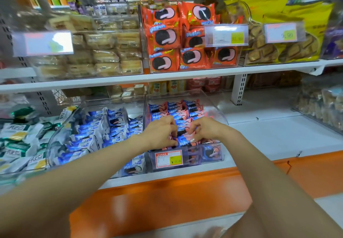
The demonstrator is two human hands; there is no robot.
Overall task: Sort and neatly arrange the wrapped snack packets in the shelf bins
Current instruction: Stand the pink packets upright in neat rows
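A clear plastic bin (pixel 213 106) on the lower shelf holds rows of pink-and-blue snack packets (pixel 181 113) standing on edge. Both hands are inside its front part. My left hand (pixel 160 133) has curled fingers pinching packets in the front row. My right hand (pixel 204 129) does the same just to the right, fingertips on a pink packet. To the left, a second clear bin (pixel 61 132) holds white-and-blue packets (pixel 96 132) lying loosely.
Green-and-white packets (pixel 16 141) fill a bin at far left. The upper shelf carries bins of pale cakes (pixel 104 52), orange cookie packets (pixel 178 39) and yellow bags (pixel 289 33). Bare white shelf (pixel 274 132) lies to the right, with an orange ledge (pixel 167 195) in front.
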